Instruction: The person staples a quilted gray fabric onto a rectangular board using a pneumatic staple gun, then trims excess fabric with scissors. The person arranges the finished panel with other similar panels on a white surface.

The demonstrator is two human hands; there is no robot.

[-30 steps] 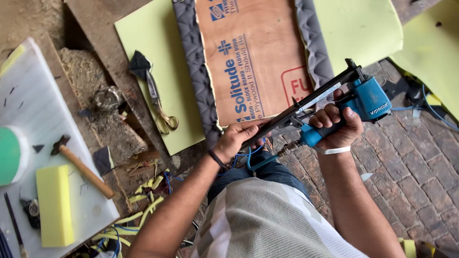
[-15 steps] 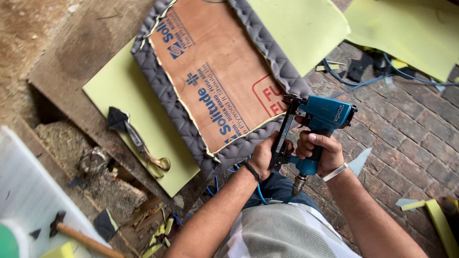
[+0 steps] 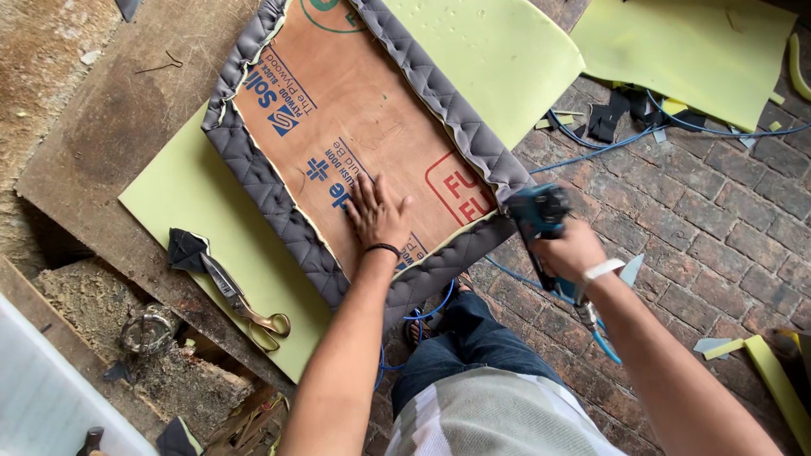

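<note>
**Flat hand on the board, stapler at its right corner**

Starting at the far left of my view, a pair of scissors (image 3: 241, 301) lies on a sheet of yellow foam (image 3: 198, 215), blades on a scrap of dark cloth (image 3: 186, 250), handles toward me. The foam rests on a worn wooden plank (image 3: 110, 135) that runs away to the far left.

On top of the foam sits the plywood board (image 3: 355, 143), tilted like a diamond, with grey quilted fabric (image 3: 262, 190) folded over its edges all round. My left hand (image 3: 376, 213) is spread flat on the near part of the board, fingers splayed and released, pressing the wood and gripping nothing; a dark band circles the wrist.

Just right of that, at the board's right-hand corner, my right hand (image 3: 570, 253) is clenched around the handle of a blue staple gun (image 3: 538, 213). Its nose meets the quilted fabric at that corner, though the gun is blurred and I cannot tell exactly how it touches. A white band sits on that wrist. A blue hose (image 3: 591, 154) trails from below the gun and snakes across the brick floor (image 3: 710, 228) toward the far right.

Further right, another yellow foam sheet (image 3: 684, 51) lies on the bricks, with small black scraps (image 3: 610, 118) beside its near edge.
</note>
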